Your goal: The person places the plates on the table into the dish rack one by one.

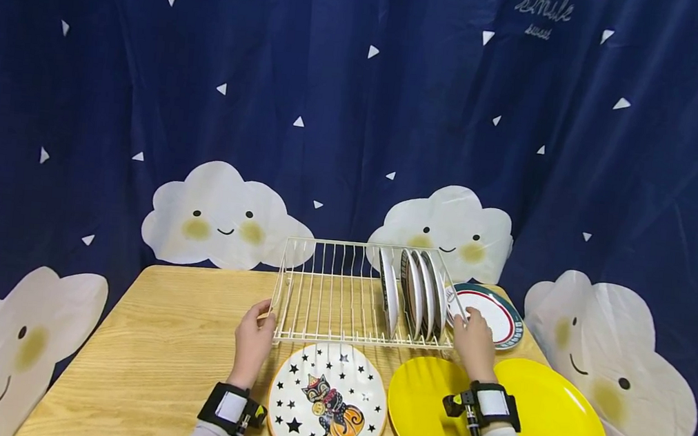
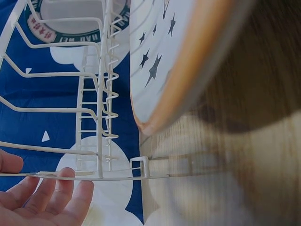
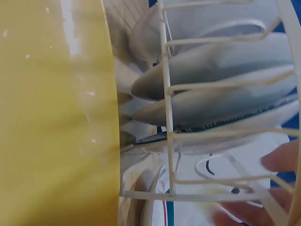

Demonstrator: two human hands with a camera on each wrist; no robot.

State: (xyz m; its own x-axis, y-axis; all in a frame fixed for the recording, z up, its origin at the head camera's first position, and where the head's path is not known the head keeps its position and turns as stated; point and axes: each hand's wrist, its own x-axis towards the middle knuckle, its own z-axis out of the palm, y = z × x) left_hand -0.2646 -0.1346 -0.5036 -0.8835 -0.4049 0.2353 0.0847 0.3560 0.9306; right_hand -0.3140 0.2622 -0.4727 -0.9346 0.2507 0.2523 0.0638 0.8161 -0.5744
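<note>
Nearest the camera, the star-and-cat plate [image 1: 327, 404] lies flat at the table's [image 1: 145, 339] front edge, two yellow plates [image 1: 425, 412] beside it to the right. Behind them stands the white wire dish rack [image 1: 342, 293], mid-table, with several plates upright [image 1: 414, 293] in its right-hand slots. The left hand [image 1: 253, 342] rests against the rack's front left corner, fingers relaxed and straight along the wire in the wrist view. The right hand [image 1: 474, 343] curls its fingers round the front right corner. The rack looks light and stiff, though its fragile load makes it right-heavy; the corner rails are the sensible hold.
</note>
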